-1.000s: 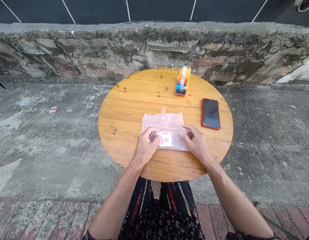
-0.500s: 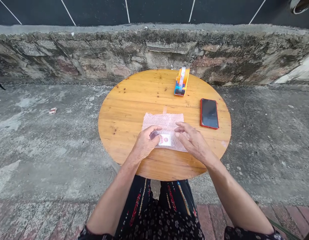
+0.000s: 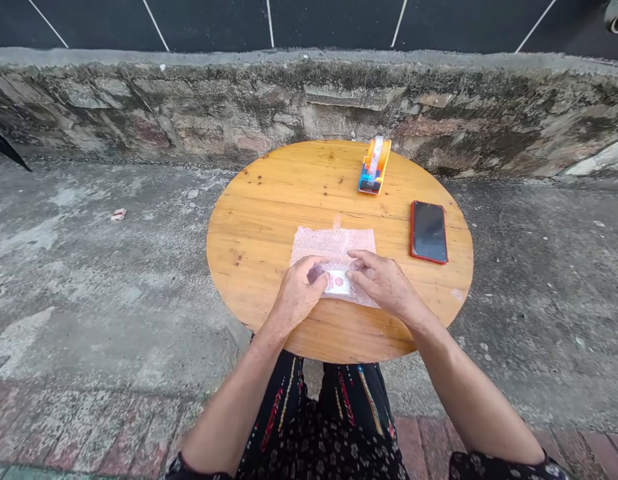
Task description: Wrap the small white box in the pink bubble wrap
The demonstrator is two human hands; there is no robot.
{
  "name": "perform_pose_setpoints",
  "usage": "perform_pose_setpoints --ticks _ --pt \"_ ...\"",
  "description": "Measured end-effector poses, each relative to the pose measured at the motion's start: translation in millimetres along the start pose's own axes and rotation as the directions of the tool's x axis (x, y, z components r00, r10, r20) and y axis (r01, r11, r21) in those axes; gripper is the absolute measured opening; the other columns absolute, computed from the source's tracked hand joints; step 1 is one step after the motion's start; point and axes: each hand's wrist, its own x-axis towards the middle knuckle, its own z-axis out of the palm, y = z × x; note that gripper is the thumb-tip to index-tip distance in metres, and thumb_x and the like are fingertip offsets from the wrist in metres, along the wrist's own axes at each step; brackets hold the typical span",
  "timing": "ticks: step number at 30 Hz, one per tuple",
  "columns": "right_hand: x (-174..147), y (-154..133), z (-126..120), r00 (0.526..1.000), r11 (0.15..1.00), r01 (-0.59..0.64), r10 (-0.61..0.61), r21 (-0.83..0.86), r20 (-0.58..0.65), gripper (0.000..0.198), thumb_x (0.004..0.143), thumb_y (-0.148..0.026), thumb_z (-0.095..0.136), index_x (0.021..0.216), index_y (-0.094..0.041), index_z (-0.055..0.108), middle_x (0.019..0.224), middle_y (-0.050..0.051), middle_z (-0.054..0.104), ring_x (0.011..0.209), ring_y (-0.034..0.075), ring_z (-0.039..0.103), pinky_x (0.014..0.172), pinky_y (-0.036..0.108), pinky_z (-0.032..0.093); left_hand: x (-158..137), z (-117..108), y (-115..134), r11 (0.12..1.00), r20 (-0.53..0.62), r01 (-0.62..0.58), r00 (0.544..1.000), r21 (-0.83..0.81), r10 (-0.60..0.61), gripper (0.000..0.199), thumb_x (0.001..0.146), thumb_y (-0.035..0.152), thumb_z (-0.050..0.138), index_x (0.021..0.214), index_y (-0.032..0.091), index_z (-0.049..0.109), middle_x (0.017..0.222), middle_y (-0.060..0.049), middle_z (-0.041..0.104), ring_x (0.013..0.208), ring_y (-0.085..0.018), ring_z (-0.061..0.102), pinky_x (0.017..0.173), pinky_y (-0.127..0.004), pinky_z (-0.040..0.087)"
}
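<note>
A pinkish sheet of bubble wrap [image 3: 333,243] lies flat on the round wooden table [image 3: 269,200] in front of me. On its near part is a small flat box [image 3: 339,283] with a white top and red print; film seems to cover it. My left hand [image 3: 303,290] grips its left end, thumb on the near side and fingers curled round the far side. At the right end my right hand [image 3: 383,283] pinches it, thumb against the edge and fingers bent over the wrap. The undersides of both hands are hidden.
A yellow and blue tape dispenser [image 3: 375,165] stands toward the table's far edge. To the right lies a phone [image 3: 429,231] in a red case. A strip of tape [image 3: 337,221] sticks out past the wrap's far edge. Behind the table runs a low stone wall [image 3: 213,113].
My right hand has come in to the left and now touches the box's right end. My left hand keeps its hold. The whole view has shifted slightly.
</note>
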Motion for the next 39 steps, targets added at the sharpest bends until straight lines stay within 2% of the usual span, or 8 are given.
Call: perform_pose_setpoints --ticks 7,11,17,22,25,28,33,39 --pt "-6 0 2 0.999 0.999 -0.034 0.035 0.040 -0.028 0.038 0.084 -0.030 0.059 0.119 -0.018 0.065 0.093 0.006 0.075 0.081 0.021 0.069 0.076 0.036 0.053 0 2 1 0.998 -0.015 0.028 0.999 -0.050 -0.029 0.022 0.078 0.019 0.058 0.098 0.018 0.068 0.085 -0.001 0.068 0.078 -0.015 0.061 0.070 -0.026 0.048" --pt "-6 -2 -2 1.000 0.999 -0.006 0.006 -0.040 -0.001 0.039 0.082 -0.029 0.062 0.120 -0.019 0.065 0.094 0.006 0.074 0.085 0.022 0.068 0.079 0.037 0.051 -1 2 1 0.998 -0.008 0.023 1.000 -0.054 -0.023 0.022 0.079 0.018 0.058 0.098 0.017 0.068 0.087 -0.002 0.068 0.078 -0.015 0.060 0.069 -0.025 0.046" --pt "1 1 -5 0.998 0.995 0.062 -0.063 -0.072 -0.018 0.027 0.086 -0.027 0.058 0.110 -0.020 0.068 0.073 0.001 0.068 0.067 0.016 0.062 0.069 0.029 0.046 -2 -2 1 1.000 0.021 0.012 1.000 -0.015 -0.012 0.013 0.083 0.024 0.055 0.081 0.017 0.066 0.076 0.000 0.062 0.075 -0.014 0.055 0.066 -0.023 0.042" --pt "5 8 1 0.997 0.992 0.073 -0.077 -0.108 -0.033 0.024 0.088 -0.026 0.058 0.109 -0.019 0.068 0.083 0.004 0.072 0.077 0.019 0.065 0.075 0.032 0.045 0 -3 -2 0.999 0.024 0.041 0.999 -0.019 -0.040 0.014 0.083 0.027 0.056 0.077 0.017 0.064 0.071 0.002 0.058 0.071 -0.013 0.053 0.063 -0.021 0.039" --pt "-1 5 4 0.973 0.963 0.152 -0.185 -0.222 -0.137 0.024 0.089 -0.024 0.058 0.110 -0.018 0.067 0.095 0.007 0.072 0.086 0.022 0.064 0.081 0.036 0.043 0 -3 -3 0.999 0.021 0.046 0.999 -0.012 -0.046 0.013 0.081 0.026 0.056 0.078 0.017 0.065 0.071 0.002 0.059 0.070 -0.013 0.053 0.063 -0.022 0.039" --pt "-12 -10 5 0.898 0.880 0.230 -0.356 -0.415 -0.259 0.020 0.093 -0.024 0.055 0.105 -0.018 0.069 0.104 0.009 0.071 0.093 0.024 0.061 0.083 0.039 0.039 1 -2 -3 0.998 0.023 0.055 0.998 -0.017 -0.054 0.013 0.081 0.026 0.056 0.079 0.017 0.065 0.073 0.001 0.060 0.070 -0.013 0.053 0.064 -0.022 0.039" --pt "-24 -32 12 0.849 0.743 0.440 -0.527 -0.504 -0.036 0.017 0.095 -0.025 0.053 0.099 -0.020 0.069 0.106 0.004 0.071 0.094 0.021 0.059 0.088 0.037 0.037 2 -3 -1 0.999 0.036 0.030 0.999 0.023 -0.030 0.015 0.081 0.026 0.055 0.078 0.016 0.065 0.072 0.001 0.060 0.070 -0.013 0.052 0.065 -0.023 0.040" --pt "-22 -26 15 0.863 0.732 0.444 -0.505 -0.517 0.027 0.016 0.095 -0.025 0.054 0.096 -0.019 0.070 0.108 0.004 0.071 0.096 0.021 0.060 0.095 0.038 0.035 -1 -24 -12 0.994 0.049 0.028 0.998 0.107 -0.034 0.016 0.081 0.030 0.057 0.082 0.017 0.066 0.071 0.003 0.060 0.066 -0.012 0.051 0.062 -0.022 0.039"
